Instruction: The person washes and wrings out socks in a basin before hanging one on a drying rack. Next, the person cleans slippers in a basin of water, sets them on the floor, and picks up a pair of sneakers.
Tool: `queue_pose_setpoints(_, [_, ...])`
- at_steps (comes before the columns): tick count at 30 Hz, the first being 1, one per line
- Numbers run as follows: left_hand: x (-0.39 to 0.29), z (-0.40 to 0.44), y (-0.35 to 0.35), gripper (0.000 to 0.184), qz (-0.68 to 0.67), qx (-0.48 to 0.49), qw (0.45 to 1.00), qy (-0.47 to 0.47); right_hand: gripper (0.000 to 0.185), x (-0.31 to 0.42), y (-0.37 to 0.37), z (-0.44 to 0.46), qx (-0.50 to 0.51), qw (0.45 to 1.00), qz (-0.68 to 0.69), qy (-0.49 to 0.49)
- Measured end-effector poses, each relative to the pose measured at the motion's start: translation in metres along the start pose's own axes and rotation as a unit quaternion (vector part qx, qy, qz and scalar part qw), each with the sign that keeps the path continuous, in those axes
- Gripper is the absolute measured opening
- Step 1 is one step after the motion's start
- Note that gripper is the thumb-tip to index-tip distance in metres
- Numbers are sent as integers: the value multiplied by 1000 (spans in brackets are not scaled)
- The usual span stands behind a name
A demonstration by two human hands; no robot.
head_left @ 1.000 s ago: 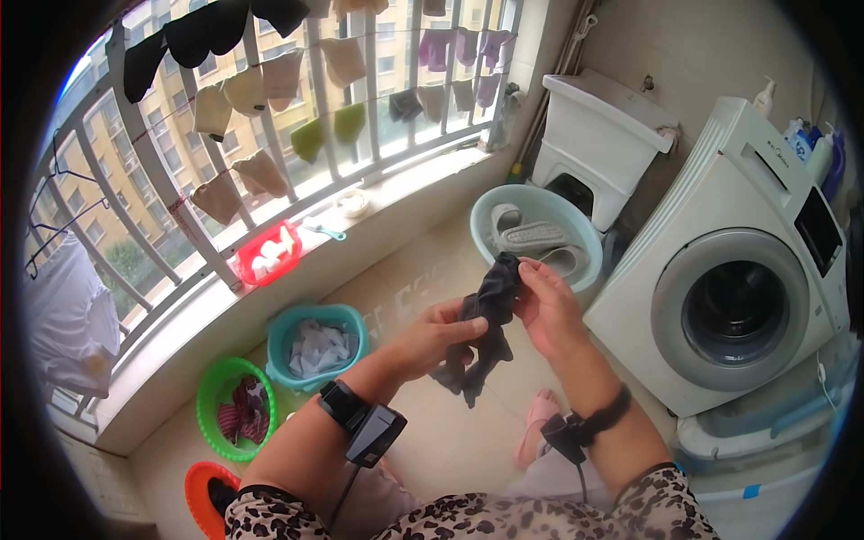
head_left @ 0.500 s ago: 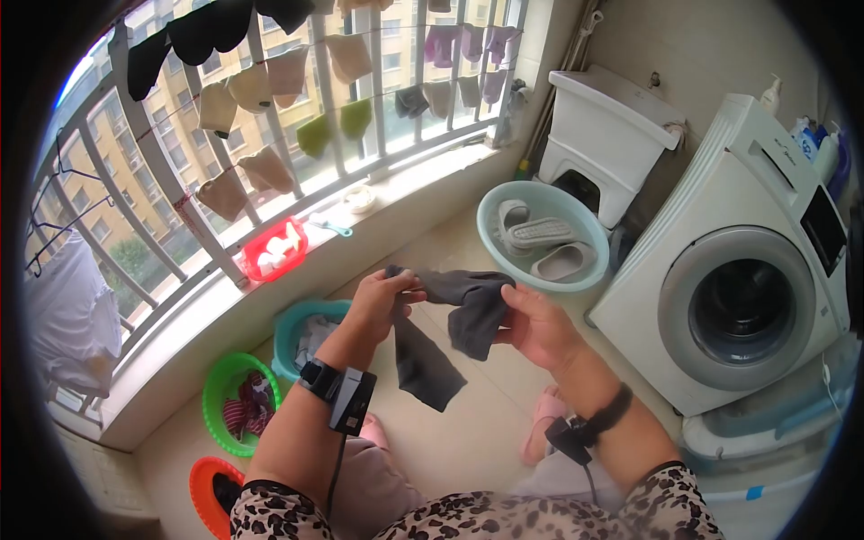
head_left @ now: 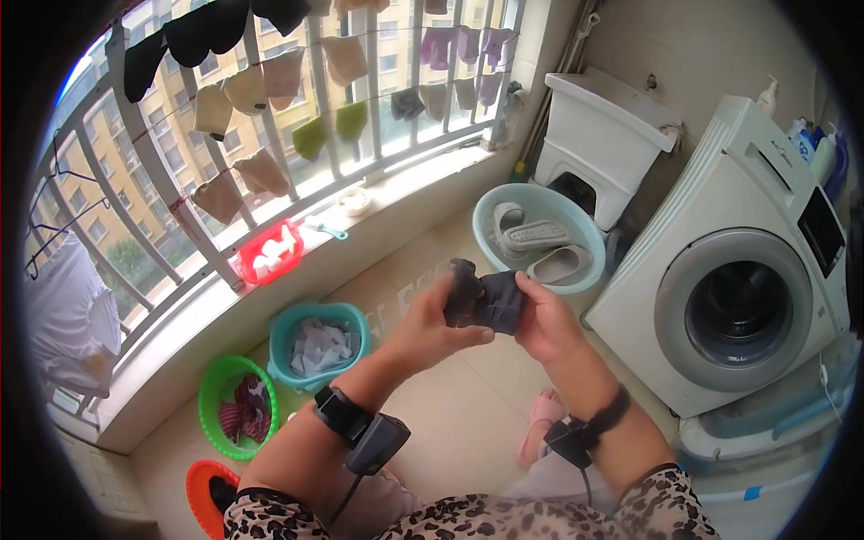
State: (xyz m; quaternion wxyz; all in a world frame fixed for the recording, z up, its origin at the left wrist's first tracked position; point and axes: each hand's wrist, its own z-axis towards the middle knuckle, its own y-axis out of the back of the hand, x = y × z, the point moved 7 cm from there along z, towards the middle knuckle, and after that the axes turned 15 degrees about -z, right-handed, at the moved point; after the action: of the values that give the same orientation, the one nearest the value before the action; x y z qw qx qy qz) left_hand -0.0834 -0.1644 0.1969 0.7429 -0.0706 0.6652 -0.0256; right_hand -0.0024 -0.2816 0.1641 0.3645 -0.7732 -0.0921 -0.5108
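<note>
Fingers (head_left: 475, 337) holding cloth (head_left: 498, 302), tiled floor (head_left: 450, 423), washer (head_left: 731, 292)

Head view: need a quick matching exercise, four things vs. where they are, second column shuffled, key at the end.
Things:
1. Dark cloth
2. Grey slippers
3. Red basket
4. Striped cloth

Places:
A. On the ledge by the railing
B. In the green basket
C. Held between the left hand and the right hand
D. In the pale blue basin

Pairs: 1-C, 2-D, 3-A, 4-B
</note>
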Motion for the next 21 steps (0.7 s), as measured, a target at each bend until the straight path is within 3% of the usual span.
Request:
queue_pose_setpoints(1, [-3, -3, -3, 51, 38, 2, 999, 24, 20, 0, 2, -1, -20, 1000, 12, -1])
queue_pose_setpoints(5, [-4, -2, -6, 44, 162, -35, 979, -120, 20, -9, 8, 3, -36, 999, 12, -2])
queue_pose_setpoints(7, [12, 2, -5, 32, -9, -6, 999, -40, 24, -9, 6, 3, -45, 999, 0, 3])
queue_pose_setpoints(10, [28, 0, 9, 17, -215, -28, 974, 59, 35, 1, -3, -10, -12, 977, -194, -88])
queue_pose_setpoints(12, [26, -1, 13, 6, -314, -55, 944, 86, 46, 7, 19, -3, -51, 935, -341, -79])
queue_pose_setpoints(13, [27, 0, 16, 6, -317, -64, 943, 82, 52, 8, 25, 0, -70, 906, -411, -74])
queue_pose_setpoints(16, [32, 2, 23, 7, -309, -86, 944, 76, 60, 19, 8, -6, -31, 917, -396, 17])
queue_pose_setpoints(19, [37, 2, 18, 8, -245, -73, 962, 96, 54, 11, -22, -13, 6, 890, -447, 92])
queue_pose_setpoints(21, [37, 3, 16, 13, -263, -79, 958, 83, 41, 1, -21, -9, 30, 889, -452, 74])
